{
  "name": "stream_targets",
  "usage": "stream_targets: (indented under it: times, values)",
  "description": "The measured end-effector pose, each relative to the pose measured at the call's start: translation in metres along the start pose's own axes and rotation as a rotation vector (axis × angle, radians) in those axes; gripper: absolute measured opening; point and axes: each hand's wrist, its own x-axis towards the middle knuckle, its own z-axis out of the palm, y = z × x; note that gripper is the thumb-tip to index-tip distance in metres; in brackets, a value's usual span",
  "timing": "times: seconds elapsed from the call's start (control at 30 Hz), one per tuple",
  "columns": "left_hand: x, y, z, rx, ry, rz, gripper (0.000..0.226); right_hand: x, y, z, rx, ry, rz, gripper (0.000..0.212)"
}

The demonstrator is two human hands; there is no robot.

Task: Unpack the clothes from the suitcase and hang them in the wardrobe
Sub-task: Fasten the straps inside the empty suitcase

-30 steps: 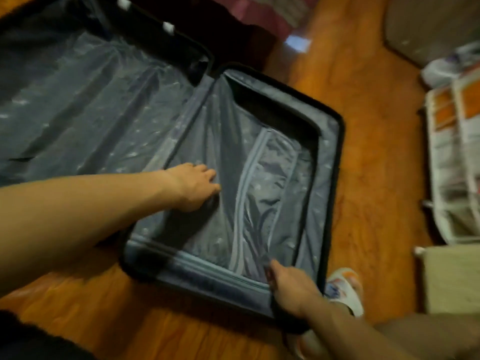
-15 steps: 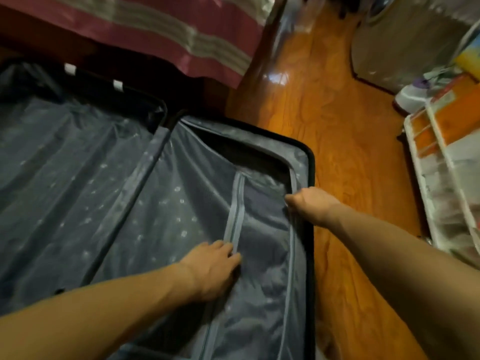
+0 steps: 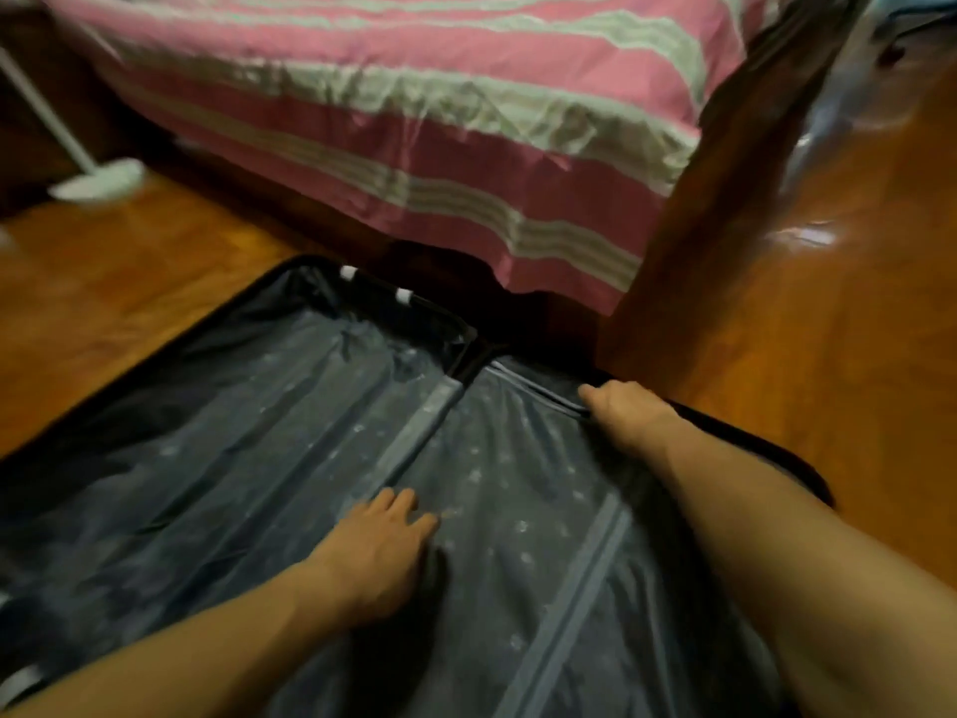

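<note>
A black suitcase (image 3: pixel 752 438) lies open on the wooden floor, both halves lined in grey dotted fabric. The left half (image 3: pixel 217 448) shows only lining. A zipped grey divider (image 3: pixel 523 515) covers the right half and hides what lies under it. My left hand (image 3: pixel 378 554) rests flat on this divider near the hinge, fingers spread. At the divider's far edge my right hand (image 3: pixel 624 413) has its fingers curled and pinches the zip. No clothes are visible.
A bed with a pink and white striped cover (image 3: pixel 414 127) stands just beyond the suitcase, its dark wooden footboard (image 3: pixel 725 225) at the right. A white stand base (image 3: pixel 98 185) sits on the floor at the far left. Shiny wooden floor (image 3: pixel 828 355) lies to the right.
My right hand has travelled along the divider's zip from the near corner, up the right side, to the far edge. My left hand stayed pressed on the divider. The view tilted up toward the bed.
</note>
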Motion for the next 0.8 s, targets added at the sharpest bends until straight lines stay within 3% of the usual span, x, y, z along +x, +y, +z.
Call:
stream_targets:
  times: [0.2,0.33,0.43,0.6,0.8]
  values:
    - [-0.037,-0.058,0.0,-0.092,-0.011,-0.101,0.037,0.081,-0.084,-0.035,0.218,0.133,0.059,0.025]
    - [-0.055,-0.129,0.04,-0.197,0.038,-0.153,0.067,0.122,-0.129,-0.039,0.141,0.24,0.149,0.019]
    - [-0.051,-0.187,0.074,-0.279,0.015,-0.263,0.049,0.156,-0.173,-0.04,0.129,0.419,0.216,0.032]
    - [-0.035,-0.233,0.11,-0.487,0.139,-0.343,0.042,0.234,-0.207,-0.065,0.274,0.114,0.336,0.082]
    - [-0.045,-0.268,0.141,-0.656,0.207,-0.42,0.048,0.296,-0.196,-0.078,0.26,-0.179,0.3,0.092]
